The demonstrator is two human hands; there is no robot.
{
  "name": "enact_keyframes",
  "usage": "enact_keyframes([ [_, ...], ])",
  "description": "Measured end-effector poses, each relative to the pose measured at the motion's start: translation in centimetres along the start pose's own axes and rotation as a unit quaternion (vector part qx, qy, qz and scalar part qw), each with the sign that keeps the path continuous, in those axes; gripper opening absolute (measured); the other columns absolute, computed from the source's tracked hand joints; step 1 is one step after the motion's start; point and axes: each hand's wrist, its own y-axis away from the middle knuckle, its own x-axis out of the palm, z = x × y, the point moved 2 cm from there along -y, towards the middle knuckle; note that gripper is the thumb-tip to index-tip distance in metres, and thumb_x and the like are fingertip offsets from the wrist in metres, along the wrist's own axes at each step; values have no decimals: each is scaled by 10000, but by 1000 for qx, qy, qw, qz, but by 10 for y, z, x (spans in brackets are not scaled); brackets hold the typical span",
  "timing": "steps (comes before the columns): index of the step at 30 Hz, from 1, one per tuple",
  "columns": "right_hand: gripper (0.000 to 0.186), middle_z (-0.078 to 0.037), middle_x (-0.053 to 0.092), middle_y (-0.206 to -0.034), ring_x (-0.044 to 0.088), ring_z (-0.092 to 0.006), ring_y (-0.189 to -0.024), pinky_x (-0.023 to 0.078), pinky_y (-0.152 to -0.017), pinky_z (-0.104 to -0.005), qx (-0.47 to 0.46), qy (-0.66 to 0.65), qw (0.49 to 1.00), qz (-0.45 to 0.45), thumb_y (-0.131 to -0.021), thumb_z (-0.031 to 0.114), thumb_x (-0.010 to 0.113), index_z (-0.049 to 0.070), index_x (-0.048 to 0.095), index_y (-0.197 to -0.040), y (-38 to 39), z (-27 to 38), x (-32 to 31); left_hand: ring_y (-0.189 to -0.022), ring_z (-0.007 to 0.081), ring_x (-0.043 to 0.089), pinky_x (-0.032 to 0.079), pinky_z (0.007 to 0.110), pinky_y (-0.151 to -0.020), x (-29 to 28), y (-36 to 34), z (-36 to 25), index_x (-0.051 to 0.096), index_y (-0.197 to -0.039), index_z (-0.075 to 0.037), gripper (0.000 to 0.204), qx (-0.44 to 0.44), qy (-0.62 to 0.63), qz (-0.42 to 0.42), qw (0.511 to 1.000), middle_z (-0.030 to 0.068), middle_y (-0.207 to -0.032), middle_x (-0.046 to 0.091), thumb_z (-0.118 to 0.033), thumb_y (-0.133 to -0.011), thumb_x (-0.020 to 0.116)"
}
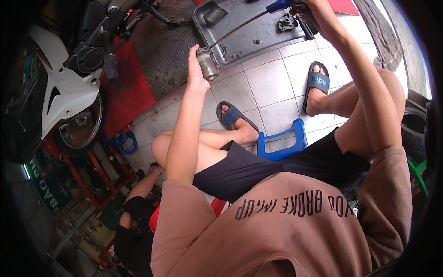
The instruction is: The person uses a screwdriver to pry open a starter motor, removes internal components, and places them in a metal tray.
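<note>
My left hand (197, 69) grips a dull silver metal cylinder (207, 65), a motor-like part, upright at the tray's near left corner. My right hand (314, 16), at the top, holds a blue-handled screwdriver (277, 6); its long thin shaft slants down-left to the cylinder's top, though contact is unclear. The grey metal tray (249, 50) behind holds a dark cast part (287, 22), a small cup-like metal piece (214, 14) and several small fasteners (224, 52). Part of my right fingers is hidden behind the handle.
A white motorbike (69, 90) stands left, beside a red mat (122, 78) and checker plate (164, 60). A blue stool (295, 138) is between my legs. Another person (138, 203) works at lower left. Tires (412, 124) are at right; blue hose (127, 144) lies left.
</note>
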Motion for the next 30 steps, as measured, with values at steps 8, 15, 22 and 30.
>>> enact_keyframes([
  [8,190,6,513,-627,416,-78,-473,336,-424,-222,-64,168,984,17,-858,194,535,71,619,-977,-15,-16,-20,-566,224,577,491,363,-535,3,0,0,598,-800,-85,459,2,-11,1,1000,72,-670,578,-540,-814,538],
  [15,231,21,554,-726,431,-43,-547,307,-446,-189,-92,7,978,187,-867,182,511,77,613,-1045,-14,-10,-22,-559,220,576,490,362,-522,2,0,0,603,-808,-87,455,4,-11,8,1000,71,-667,576,-536,-820,531],
  [22,261,1,584,-773,435,-38,-561,337,-467,-190,-98,121,986,58,-871,142,484,75,600,-1095,-12,-5,-16,-558,217,576,488,362,-520,2,0,0,601,-804,-89,462,3,-8,7,1000,64,-672,577,-545,-818,529],
  [30,276,-6,552,-766,484,-70,-592,414,-531,-217,-333,242,911,22,-884,221,532,58,612,-1091,-27,-10,-26,-555,221,576,489,362,-516,2,-2,-2,596,-812,-88,466,14,-12,6,1000,67,-673,577,-549,-813,532],
])
